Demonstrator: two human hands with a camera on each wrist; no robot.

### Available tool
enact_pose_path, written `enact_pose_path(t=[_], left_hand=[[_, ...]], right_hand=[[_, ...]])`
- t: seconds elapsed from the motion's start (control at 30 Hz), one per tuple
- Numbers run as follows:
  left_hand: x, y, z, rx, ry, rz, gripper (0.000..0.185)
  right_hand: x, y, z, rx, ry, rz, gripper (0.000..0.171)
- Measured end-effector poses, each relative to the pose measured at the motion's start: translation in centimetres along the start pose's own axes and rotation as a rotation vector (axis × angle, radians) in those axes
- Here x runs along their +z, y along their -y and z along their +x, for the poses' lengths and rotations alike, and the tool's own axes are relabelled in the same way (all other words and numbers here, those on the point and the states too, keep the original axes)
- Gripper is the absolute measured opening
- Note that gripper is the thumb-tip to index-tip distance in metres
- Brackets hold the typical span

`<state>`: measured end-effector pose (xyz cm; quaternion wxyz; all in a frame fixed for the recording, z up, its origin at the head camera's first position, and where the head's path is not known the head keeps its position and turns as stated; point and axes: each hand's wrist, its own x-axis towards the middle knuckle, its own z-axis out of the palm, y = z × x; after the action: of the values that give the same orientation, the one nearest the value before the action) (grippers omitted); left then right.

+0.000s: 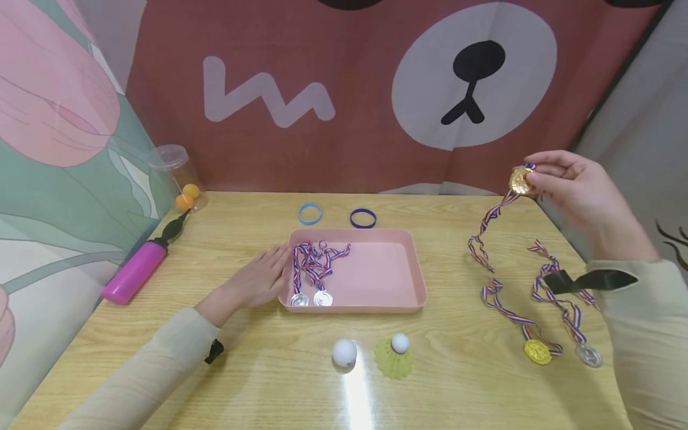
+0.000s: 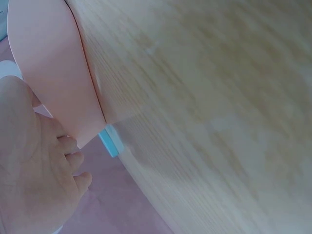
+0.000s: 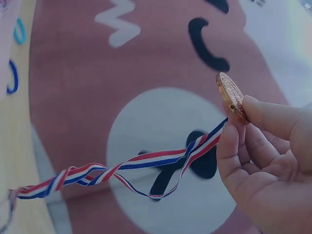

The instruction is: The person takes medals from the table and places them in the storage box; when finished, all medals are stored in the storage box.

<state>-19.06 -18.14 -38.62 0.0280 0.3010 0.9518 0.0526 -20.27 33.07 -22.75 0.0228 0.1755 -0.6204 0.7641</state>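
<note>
Fingers [image 3: 253, 114] of the right hand [image 1: 577, 194] are pinching a gold medal [image 1: 520, 180] and lifting it above the counter's [image 1: 462, 382] right side, its striped ribbon [image 3: 146, 163] trailing down to the wood. Nearer the person, a white ball [image 1: 344, 352] and a yellow shuttlecock [image 1: 395, 356] are lying beside each other, and 2 more medals [image 1: 561, 352] are lying at the right. Farther in, the left hand [image 1: 258, 280] is resting with straight fingers against the left rim of a pink tray [image 1: 376, 275], which is holding 2 silver medals [image 1: 312, 297]. Behind the tray, 2 blue wristbands [image 1: 335, 215] are lying flat.
</note>
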Motion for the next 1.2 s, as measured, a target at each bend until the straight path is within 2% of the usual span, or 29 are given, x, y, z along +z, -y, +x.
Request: enact_pose_path(t=[0.17, 0.4, 0.67, 0.9, 1.2], left_hand=[[0.0, 0.0, 0.0, 0.003, 0.001, 0.004, 0.056], [0.0, 0.0, -0.2, 0.003, -0.005, 0.015, 0.057], [-0.1, 0.0, -0.1, 0.005, 0.002, 0.013, 0.057], [-0.1, 0.0, -0.1, -0.004, 0.01, 0.008, 0.057], [-0.1, 0.0, -0.1, 0.002, 0.011, 0.018, 0.057]], right_hand=[[2.0, 1.5, 0.3, -0.078, 0.066, 0.082, 0.025], [5.4, 3.4, 0.9, -0.094, 0.072, -0.028, 0.025], [9.5, 4.6, 1.8, -0.116, 0.152, -0.094, 0.026], [12.4, 4.2, 2.7, -0.096, 0.23, -0.13, 0.025], [14.7, 2.0, 3.5, -0.024, 0.346, -0.214, 0.022]])
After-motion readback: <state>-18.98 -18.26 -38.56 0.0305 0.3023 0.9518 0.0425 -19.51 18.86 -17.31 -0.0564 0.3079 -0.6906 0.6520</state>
